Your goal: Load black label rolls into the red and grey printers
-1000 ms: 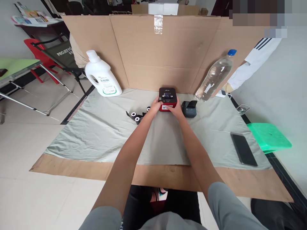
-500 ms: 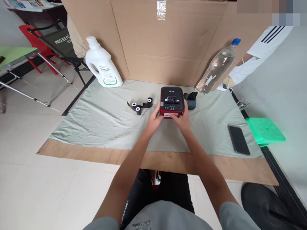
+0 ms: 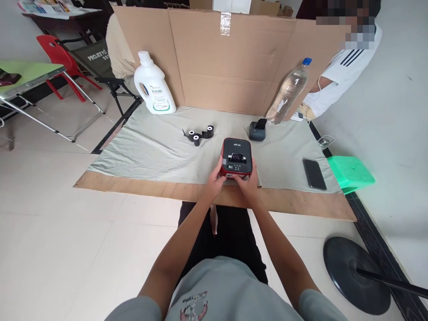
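Note:
A small black-topped, red-sided box (image 3: 236,154) is between my two hands near the front of the cloth. My left hand (image 3: 216,177) is closed on its left side and front corner. My right hand (image 3: 248,180) grips the right side, its thumb at the front. Light lettering and a dark rolled shape show on the box's top. Whether its bottom touches the cloth, I cannot tell. Beyond it to the left lie several small black rolls with white cores (image 3: 196,140), their strips loose. A dark grey device (image 3: 257,133) with a black flap stands beyond to the right.
A cardboard screen (image 3: 230,67) stands behind the cloth. In front of it are a white jug (image 3: 155,91) and a leaning clear bottle (image 3: 288,96). A phone (image 3: 314,174) lies at right, beside a green stool (image 3: 351,171). Behind the screen sits a person in a white sleeve (image 3: 347,76).
Both hands have drawn the box toward my body, away from the dark grey device, which now shows fully. My head view has shifted. The rolls and device appear to stay in place.

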A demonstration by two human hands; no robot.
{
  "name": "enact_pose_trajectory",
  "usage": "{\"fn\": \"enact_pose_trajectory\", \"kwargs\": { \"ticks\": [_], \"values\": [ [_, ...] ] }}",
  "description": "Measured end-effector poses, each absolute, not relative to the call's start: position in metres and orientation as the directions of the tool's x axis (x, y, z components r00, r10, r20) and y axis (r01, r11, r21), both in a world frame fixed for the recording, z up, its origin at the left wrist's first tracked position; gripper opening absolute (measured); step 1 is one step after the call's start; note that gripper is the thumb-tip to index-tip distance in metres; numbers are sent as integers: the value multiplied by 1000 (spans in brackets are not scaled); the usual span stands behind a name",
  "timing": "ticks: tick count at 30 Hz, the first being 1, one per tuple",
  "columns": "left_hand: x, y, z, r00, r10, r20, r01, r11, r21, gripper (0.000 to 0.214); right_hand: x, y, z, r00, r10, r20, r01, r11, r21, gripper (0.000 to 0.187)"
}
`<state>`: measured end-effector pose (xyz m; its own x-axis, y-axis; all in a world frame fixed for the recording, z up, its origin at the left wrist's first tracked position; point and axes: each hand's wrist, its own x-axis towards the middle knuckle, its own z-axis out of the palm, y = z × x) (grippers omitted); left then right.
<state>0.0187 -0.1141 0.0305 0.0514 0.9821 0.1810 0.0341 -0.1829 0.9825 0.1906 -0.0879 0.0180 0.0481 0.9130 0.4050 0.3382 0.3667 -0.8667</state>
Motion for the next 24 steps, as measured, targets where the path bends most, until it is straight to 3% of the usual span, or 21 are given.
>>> {"fn": "enact_pose_trajectory", "kwargs": {
  "ticks": [3, 8, 12, 19, 24],
  "values": [
    [22, -122, 29, 42, 990, 135, 30, -136, 990, 88, 190, -91, 8, 48, 898, 437, 385, 387, -838, 104],
    [21, -129, 22, 16, 995, 96, 214, -97, 972, 89, 190, -92, -5, 21, 889, 458, 382, 416, -825, 103],
    [19, -129, 11, -1, 996, 88, 258, -85, 963, 85, 190, -89, -12, 21, 880, 475, 419, 423, -803, 105],
    [18, -124, -11, -27, 970, 241, -82, -242, 967, 82, 189, -90, -14, 15, 885, 466, 423, 417, -805, 107],
    [18, -120, -19, -29, 968, 248, -101, -249, 963, 81, 188, -91, -14, 20, 889, 458, 425, 407, -808, 109]
  ]
}}
